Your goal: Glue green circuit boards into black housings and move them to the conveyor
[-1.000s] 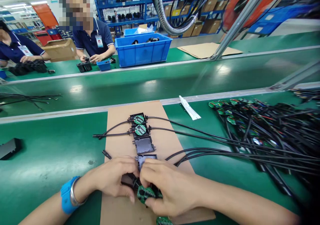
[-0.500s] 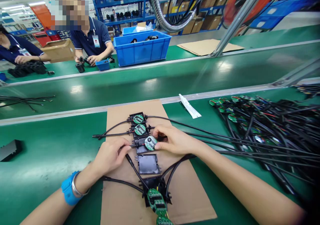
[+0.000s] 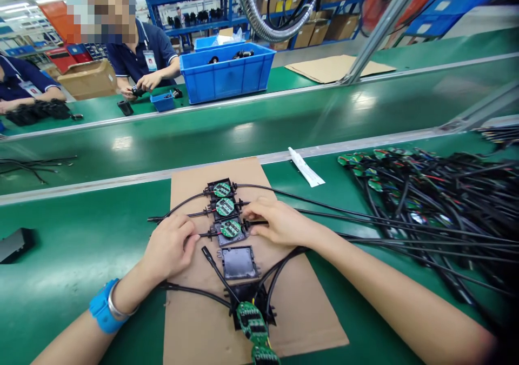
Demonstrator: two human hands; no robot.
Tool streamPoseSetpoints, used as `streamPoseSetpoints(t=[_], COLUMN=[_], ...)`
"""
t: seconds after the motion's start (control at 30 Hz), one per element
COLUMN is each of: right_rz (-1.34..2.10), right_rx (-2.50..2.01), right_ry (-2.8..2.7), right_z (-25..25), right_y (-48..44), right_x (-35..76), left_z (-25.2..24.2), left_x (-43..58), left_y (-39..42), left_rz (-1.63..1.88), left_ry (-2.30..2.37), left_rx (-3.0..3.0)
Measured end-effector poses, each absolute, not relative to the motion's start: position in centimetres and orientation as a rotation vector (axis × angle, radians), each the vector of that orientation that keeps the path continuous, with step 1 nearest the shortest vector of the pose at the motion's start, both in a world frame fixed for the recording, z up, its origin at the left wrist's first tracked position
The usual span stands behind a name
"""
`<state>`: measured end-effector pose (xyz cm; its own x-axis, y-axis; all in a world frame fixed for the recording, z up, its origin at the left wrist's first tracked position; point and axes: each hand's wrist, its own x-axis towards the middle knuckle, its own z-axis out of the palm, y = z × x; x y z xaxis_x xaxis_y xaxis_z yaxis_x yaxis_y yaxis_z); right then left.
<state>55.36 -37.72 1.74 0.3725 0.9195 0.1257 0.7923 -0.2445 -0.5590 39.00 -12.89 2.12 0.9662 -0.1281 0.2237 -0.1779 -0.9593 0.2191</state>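
Flanking a round green circuit board (image 3: 231,228) over a shallow black case (image 3: 232,241), the left hand (image 3: 172,246) and right hand (image 3: 278,221), apart from each other, pinch its black cables (image 3: 207,234).

At the left side of the cardboard (image 3: 203,327), the left hand (image 3: 170,249) hides part of a cable (image 3: 208,234); at its near end, the picture cuts off the lowest board (image 3: 264,356). Left of it, a black box (image 3: 16,246) is cropped; right of it, the pile's (image 3: 438,208) far side fades into darkness.
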Motion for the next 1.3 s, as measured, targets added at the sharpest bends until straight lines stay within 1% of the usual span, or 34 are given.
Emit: streamPoseSetpoints(t=[0.1, 0.2, 0.27, 0.43, 0.53, 0.7, 0.87, 0.97, 1.03, 1.1, 1.2, 1.3], right_rz=[0.277, 0.449, 0.535, 0.519, 0.534, 0.502, 0.283, 0.14, 0.144, 0.227, 0.306, 0.25], right_rx=[-1.999, -1.875, -1.862, -1.96, -1.957, -1.885, -1.681, -1.614, -1.605, -1.618, -1.73, -1.88], right_ry=[-1.571, -1.65, -1.637, -1.541, -1.535, -1.649, -1.832, -1.92, -1.836, -1.675, -1.46, -1.422], right_z=[3.7, 4.8, 4.8, 3.8, 3.5, 2.7, 1.2, 1.2, 2.0, 2.9, 3.5, 2.6], right_y=[-38.6, -39.4, -39.7, -39.8, -39.8, -39.7, -39.8, -40.0, -40.3, -40.6, -41.1, -41.3], right_x=[53.9, 51.0, 48.7, 45.2, 44.5, 43.8, 43.0, 43.1, 43.8, 45.1, 47.7, 49.8], left_z=[3.4, 4.0, 3.8, 3.4, 3.6, 2.8, 1.5, 1.6, 1.9, 2.1, 2.2, 2.1], left_x=[38.0, 37.3, 37.1, 36.3, 35.3, 34.3, 34.4, 34.4, 34.3, 34.3, 34.5, 34.8], left_y=[-14.3, -16.0, -16.8, -17.2, -17.5, -18.0, -17.8, -17.7, -17.6, -17.3, -16.6, -16.3], left_rz=[0.219, -0.015, -0.054, -0.078, -0.16, -0.182, -0.211, -0.186, -0.119, -0.003, 0.163, 0.132], left_ry=[-0.459, -0.773, -0.851, -0.78, -0.75, -0.729, -0.805, -0.818, -0.781, -0.711, -0.577, -0.465], left_rx=[2.651, 2.498, 2.514, 2.555, 2.533, 2.47, 2.39, 2.342, 2.284, 2.245, 2.292, 2.346])
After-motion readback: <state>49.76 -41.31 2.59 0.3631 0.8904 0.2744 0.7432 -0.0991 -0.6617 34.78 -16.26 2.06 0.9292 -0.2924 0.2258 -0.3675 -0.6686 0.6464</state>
